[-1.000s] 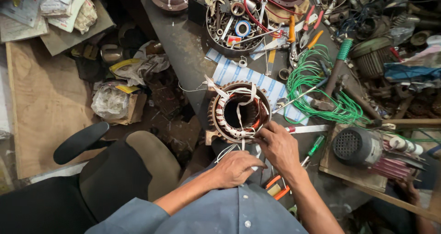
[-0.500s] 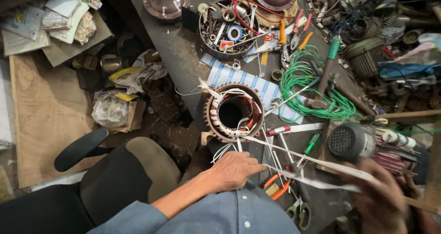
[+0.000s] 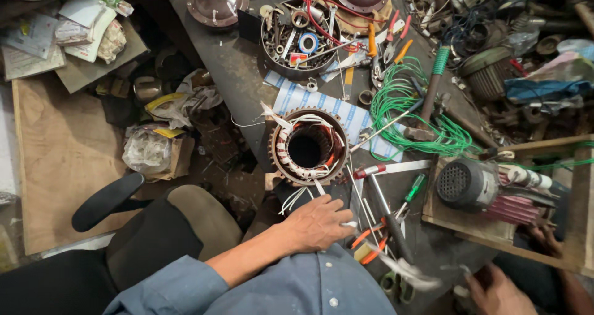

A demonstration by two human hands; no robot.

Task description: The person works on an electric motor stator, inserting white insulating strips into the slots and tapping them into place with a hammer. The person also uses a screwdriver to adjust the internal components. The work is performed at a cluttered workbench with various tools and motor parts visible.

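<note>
Since a second ago the right hand (image 3: pixel 495 293) has left the motor stator (image 3: pixel 307 146) and dropped low to the right edge of the tabletop (image 3: pixel 241 67). It shows only in part at the bottom of the view, and whether its fingers are curled or spread cannot be told. A blurred pale strip (image 3: pixel 405 271) streaks between it and the tools near the person's body; whether the hand grips that strip is unclear.

The left hand (image 3: pixel 318 223) has stayed put, lying flat with fingers loosely together on the tabletop just below the stator, over a few loose white wire ends (image 3: pixel 294 198), not clamped on anything.

The stator stands upright and alone now, its bore open to the camera, copper windings and white insulation sleeves sticking up at its rim, half on a striped cloth (image 3: pixel 337 114). Nothing touches it.

Just right of it lie a red-handled blade (image 3: pixel 390 168), a green-handled screwdriver (image 3: pixel 413 188) and orange-handled pliers (image 3: pixel 369 244). A tangle of green wire (image 3: pixel 421 117) lies further right, a round tray of small parts (image 3: pixel 300 39) above, and a small grey motor (image 3: pixel 467 184) on a wooden board (image 3: pixel 464 225).

With the right hand away, work on the windings looks paused, as I judge it.
</note>
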